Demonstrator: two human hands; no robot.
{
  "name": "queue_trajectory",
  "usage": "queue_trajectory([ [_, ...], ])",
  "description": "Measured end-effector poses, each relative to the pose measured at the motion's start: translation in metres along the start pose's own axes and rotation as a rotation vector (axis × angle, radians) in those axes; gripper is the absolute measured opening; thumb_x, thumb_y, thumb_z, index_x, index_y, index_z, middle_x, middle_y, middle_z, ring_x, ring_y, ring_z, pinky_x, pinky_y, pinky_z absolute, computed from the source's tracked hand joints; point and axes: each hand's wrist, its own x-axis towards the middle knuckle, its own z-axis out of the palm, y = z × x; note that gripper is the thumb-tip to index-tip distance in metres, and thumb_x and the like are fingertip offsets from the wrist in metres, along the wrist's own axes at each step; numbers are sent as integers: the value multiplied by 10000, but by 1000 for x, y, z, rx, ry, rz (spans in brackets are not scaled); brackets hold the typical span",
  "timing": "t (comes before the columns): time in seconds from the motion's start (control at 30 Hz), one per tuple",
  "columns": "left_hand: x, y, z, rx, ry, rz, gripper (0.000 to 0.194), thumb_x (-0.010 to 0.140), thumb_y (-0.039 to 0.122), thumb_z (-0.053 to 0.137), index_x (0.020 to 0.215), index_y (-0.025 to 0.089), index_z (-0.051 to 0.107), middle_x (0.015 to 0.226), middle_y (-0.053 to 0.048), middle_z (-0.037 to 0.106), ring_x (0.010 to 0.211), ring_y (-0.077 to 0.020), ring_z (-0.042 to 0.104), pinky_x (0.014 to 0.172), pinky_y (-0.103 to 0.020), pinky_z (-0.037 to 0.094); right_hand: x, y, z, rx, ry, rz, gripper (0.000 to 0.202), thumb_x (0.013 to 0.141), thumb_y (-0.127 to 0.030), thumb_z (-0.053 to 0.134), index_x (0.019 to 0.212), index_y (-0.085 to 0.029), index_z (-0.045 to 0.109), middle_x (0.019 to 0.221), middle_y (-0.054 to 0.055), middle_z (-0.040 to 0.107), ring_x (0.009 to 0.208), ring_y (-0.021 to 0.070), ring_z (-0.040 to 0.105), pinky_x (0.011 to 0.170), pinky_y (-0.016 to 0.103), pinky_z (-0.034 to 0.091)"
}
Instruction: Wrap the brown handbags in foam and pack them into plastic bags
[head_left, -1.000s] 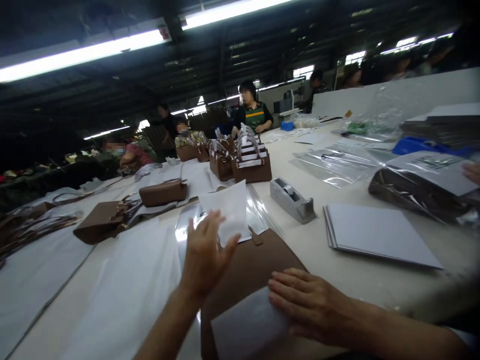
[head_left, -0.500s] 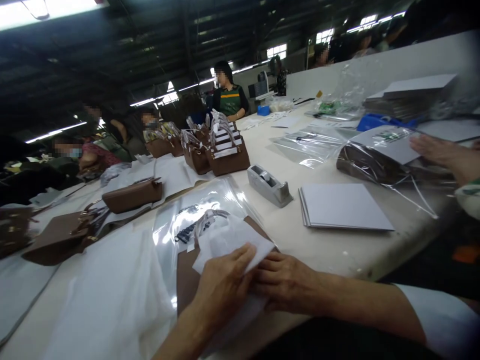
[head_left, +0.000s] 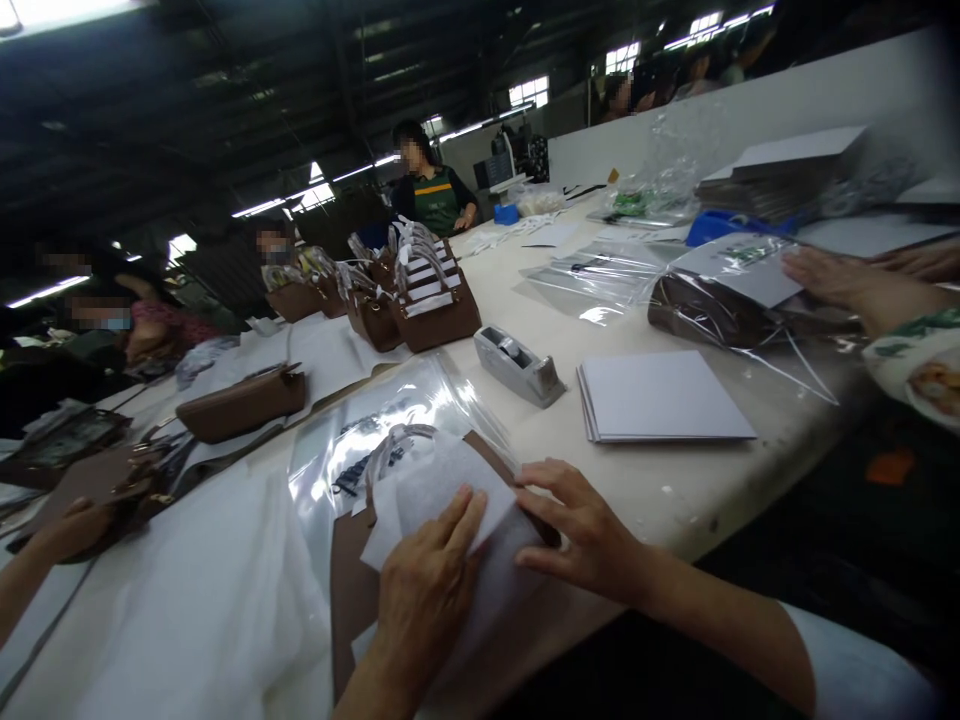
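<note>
Right hand has drawn clear of the left hand, its grip spread at the three o'clock edge of the brown handbag; the left's lies flat on white sheeting. Smooth, with pale-wrapped handles, the bag lies at six o'clock on the tabletop.

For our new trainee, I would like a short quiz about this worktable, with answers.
1. True or false: in the picture, the grey plastic tape dispenser stands left of the stack of flat, rectangular white cards.
2. Complete: the left hand rests on thin white paper lying over a smooth brown ____.
3. Which hand is nearer that stack: (A) left hand or (B) right hand?

Key: 1. true; 2. handbag; 3. B.
</note>
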Motion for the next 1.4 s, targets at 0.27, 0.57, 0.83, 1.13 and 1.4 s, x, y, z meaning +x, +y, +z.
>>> queue_trajectory([
  [0.27, 3, -1, -3, -2, 44, -10, 391, 876, 245, 403, 1265, 223, 424, 1258, -55, 517, 930, -175, 615, 744, -299, 528, 15, -22, -2, 525, -20, 478, 116, 720, -250, 631, 691, -186, 539, 1199, 69, 490, 1145, 206, 451, 932, 334, 399],
  [0.57, -4, -1, -8, -63, 126, 201, 459, 840, 149, 467, 1288, 186, 376, 1184, -98, 572, 770, -137, 617, 654, -248, 493, 22, -23, 19, 542, 210, 650, 118, 686, -177, 606, 610, -175, 515, 1005, 49, 518, 1015, 176, 497, 851, 292, 399],
  [0.83, -3, 2, -5, 34, 17, 324, 357, 845, 178, 444, 1198, 148, 479, 1212, -105, 550, 674, -129, 585, 543, -261, 454, 24, -8, 30, 564, 179, 722, 125, 675, -189, 574, 755, -189, 479, 866, 10, 535, 716, 124, 488, 671, 258, 418],
  [1.13, -4, 3, -4, 83, -100, 332, 380, 862, 222, 405, 1234, 160, 455, 1274, -120, 489, 704, -142, 568, 571, -281, 461, 27, -6, 34, 701, 86, 869, 170, 735, -285, 542, 888, -210, 535, 778, -7, 572, 666, 125, 511, 600, 247, 434],
  [1.4, -5, 9, -11, 74, -223, 266, 632, 719, 436, 594, 1280, 220, 400, 1381, -49, 365, 791, -192, 558, 626, -335, 493, 42, 36, 4, 520, 267, 863, 239, 815, -362, 456, 943, -182, 549, 870, 36, 584, 756, 129, 549, 573, 216, 432],
])
